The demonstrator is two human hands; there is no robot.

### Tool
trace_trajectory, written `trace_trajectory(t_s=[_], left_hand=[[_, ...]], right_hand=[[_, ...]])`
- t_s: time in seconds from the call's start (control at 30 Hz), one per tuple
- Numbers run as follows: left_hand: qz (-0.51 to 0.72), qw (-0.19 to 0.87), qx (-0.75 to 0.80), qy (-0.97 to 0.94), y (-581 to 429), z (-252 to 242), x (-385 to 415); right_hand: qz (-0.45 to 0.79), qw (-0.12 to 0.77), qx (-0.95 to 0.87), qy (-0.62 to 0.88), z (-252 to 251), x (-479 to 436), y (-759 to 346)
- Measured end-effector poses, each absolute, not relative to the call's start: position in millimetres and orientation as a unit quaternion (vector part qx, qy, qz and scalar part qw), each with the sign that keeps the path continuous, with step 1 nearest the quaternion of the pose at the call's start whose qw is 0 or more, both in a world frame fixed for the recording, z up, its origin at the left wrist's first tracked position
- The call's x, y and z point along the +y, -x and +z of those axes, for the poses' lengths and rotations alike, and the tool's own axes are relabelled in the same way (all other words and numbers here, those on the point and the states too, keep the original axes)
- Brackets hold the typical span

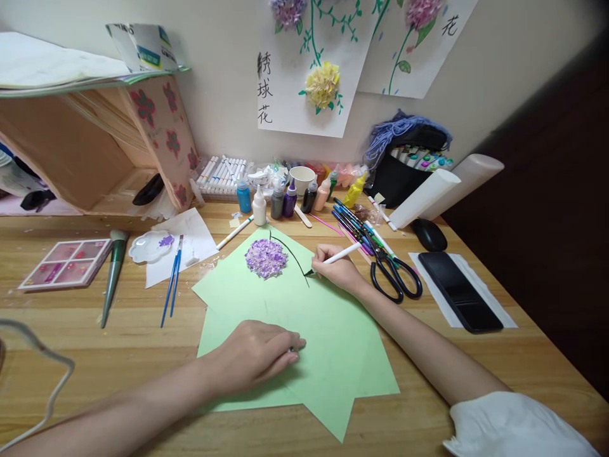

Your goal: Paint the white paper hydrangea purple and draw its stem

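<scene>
My right hand (334,266) is closed around a white marker pen (343,252). Its black tip rests by a curved black line (291,249) drawn on light green paper (333,336). At least two green sheets overlap at different angles. To the left of the line sits a round purple paper-petal flower (266,258) on the green sheet. My left hand (259,354) lies on the lower part of the paper, fingers extended to the right and holding nothing; a ring shows on one finger.
Black-handled scissors (392,273) and several pens (354,225) lie right of the paper, near a phone (459,292) and a mouse (429,234). Paint bottles (289,202) line the back. Left are brushes (172,279), a makeup brush (113,273) and a palette (151,246).
</scene>
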State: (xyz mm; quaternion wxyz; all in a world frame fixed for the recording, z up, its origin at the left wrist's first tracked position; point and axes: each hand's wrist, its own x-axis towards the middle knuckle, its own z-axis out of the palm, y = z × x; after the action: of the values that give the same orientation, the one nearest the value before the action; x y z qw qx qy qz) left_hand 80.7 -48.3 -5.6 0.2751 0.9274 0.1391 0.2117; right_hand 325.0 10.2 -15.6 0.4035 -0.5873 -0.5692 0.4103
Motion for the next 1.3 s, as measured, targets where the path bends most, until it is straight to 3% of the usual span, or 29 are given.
trace_trajectory(t_s=[1.3], left_hand=[[0.217, 0.288, 0.137, -0.923, -80.8, -3.6, -46.6]], right_hand=[[0.446, 0.395, -0.592, 0.543, -18.5, 8.9, -333.4]])
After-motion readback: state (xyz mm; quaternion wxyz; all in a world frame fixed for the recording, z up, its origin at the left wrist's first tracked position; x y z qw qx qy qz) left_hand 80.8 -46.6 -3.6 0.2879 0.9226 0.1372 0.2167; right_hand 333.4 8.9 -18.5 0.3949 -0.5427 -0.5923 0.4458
